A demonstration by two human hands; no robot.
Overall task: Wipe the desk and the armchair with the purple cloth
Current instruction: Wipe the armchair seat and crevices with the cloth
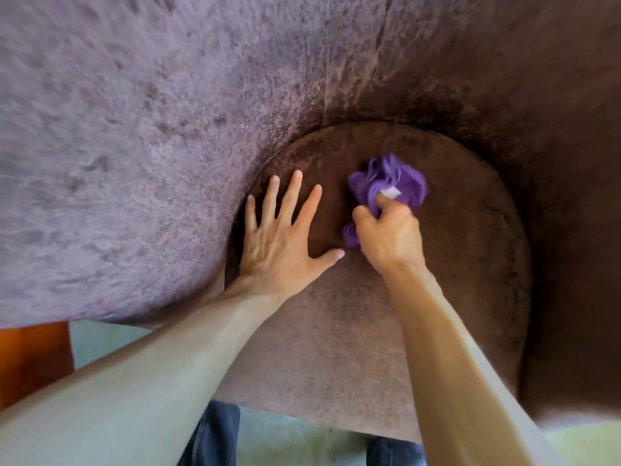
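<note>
The crumpled purple microfibre cloth (386,186) lies bunched on the mauve plush armchair seat (453,264). Right hand (389,240) fingers curl round its near edge. Left hand (282,237) rests flat, fingers spread. The cloth looks light, soft and limp; a bunched handful should serve best.

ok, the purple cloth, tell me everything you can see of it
The purple cloth is bunched into a crumpled wad of soft fabric, maybe microfibre, with a small white tag showing by the fingers. The right hand grips it from the near side, and one fold pokes out at the hand's left. It sits pressed on the armchair seat cushion, toward the back.
</note>
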